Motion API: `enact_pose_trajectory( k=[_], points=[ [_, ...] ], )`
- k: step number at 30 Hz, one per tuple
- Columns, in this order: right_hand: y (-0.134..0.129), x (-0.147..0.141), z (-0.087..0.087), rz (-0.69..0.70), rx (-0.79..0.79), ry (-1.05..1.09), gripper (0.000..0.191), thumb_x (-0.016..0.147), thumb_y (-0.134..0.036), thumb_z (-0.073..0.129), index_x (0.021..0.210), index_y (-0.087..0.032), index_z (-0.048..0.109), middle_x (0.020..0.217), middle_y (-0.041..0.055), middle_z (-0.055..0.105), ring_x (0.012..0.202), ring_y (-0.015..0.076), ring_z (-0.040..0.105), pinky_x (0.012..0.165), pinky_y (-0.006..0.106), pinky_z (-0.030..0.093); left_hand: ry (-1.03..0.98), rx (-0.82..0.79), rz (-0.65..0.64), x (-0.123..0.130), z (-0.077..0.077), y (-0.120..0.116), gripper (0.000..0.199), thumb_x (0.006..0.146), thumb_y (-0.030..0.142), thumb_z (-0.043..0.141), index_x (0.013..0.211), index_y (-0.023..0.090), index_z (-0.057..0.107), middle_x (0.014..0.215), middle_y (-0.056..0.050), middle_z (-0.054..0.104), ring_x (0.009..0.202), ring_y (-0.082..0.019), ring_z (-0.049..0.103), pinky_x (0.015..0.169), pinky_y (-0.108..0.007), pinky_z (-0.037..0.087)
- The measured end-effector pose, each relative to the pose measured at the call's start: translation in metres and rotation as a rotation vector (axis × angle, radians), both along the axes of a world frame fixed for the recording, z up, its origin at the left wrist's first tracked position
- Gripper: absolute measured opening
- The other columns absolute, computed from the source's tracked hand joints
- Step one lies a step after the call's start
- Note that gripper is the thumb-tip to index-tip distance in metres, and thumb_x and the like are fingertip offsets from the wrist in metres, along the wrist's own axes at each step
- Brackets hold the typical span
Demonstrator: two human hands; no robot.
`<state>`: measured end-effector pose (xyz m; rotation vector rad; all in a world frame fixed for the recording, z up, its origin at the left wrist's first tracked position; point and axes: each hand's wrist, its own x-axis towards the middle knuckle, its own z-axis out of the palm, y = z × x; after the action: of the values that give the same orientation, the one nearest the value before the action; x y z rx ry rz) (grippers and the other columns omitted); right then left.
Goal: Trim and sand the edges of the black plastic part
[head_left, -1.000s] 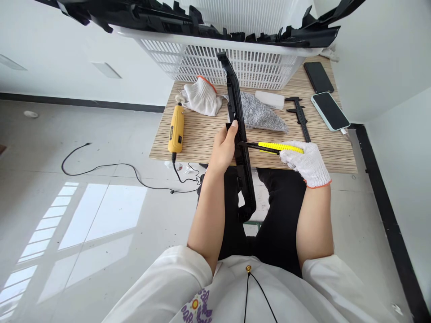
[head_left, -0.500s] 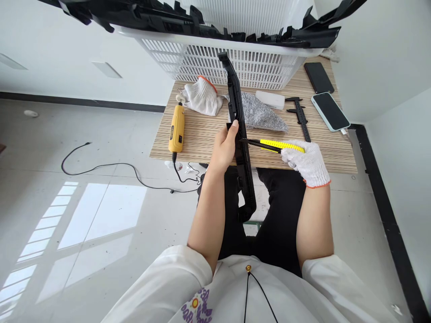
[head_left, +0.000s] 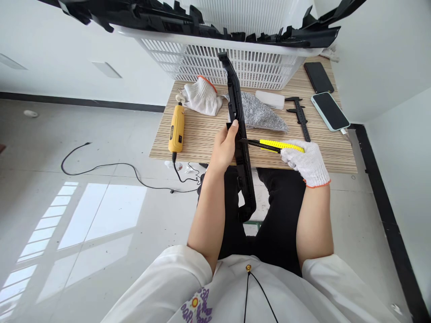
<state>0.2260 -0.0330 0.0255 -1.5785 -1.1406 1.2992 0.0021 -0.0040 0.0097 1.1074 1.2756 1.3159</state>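
Note:
My bare left hand [head_left: 225,146] grips a long black plastic trim piece [head_left: 244,172] near its middle, thumb on top. The piece stands lengthwise in front of me, its far end by the basket and its bent near end above my lap. A white knitted glove with an orange cuff covers my right hand [head_left: 305,162], which is closed around a yellow and black utility knife [head_left: 281,145]. The knife's blade points left and its tip meets the edge of the trim piece, just right of my left thumb. Whether it cuts in, I cannot tell.
On the wood-grain table [head_left: 202,139] lie a yellow rotary tool [head_left: 176,128] with a cable, a white glove [head_left: 202,98], a grey cloth [head_left: 261,112], a black caliper [head_left: 299,117] and two phones [head_left: 331,111]. Behind stands a white basket [head_left: 202,58] holding black plastic parts [head_left: 161,22].

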Motion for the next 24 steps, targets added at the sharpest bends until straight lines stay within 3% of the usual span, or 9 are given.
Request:
enact_pose_trajectory(
  k=[24],
  points=[
    [-0.0004, -0.0016, 0.0032, -0.004, -0.01, -0.028, 0.031, 0.067, -0.029, 0.082, 0.095, -0.019, 0.076, 0.06, 0.0013, 0.062, 0.045, 0.0075, 0.045, 0.037, 0.019, 0.03, 0.005, -0.021, -0.027, 0.0003, 0.0033, -0.001, 0.041, 0.094, 0.057, 0.054, 0.08, 0.02, 0.062, 0.069, -0.001, 0.055, 0.07, -0.015, 0.059, 0.066, -0.026, 0.048]
  ],
)
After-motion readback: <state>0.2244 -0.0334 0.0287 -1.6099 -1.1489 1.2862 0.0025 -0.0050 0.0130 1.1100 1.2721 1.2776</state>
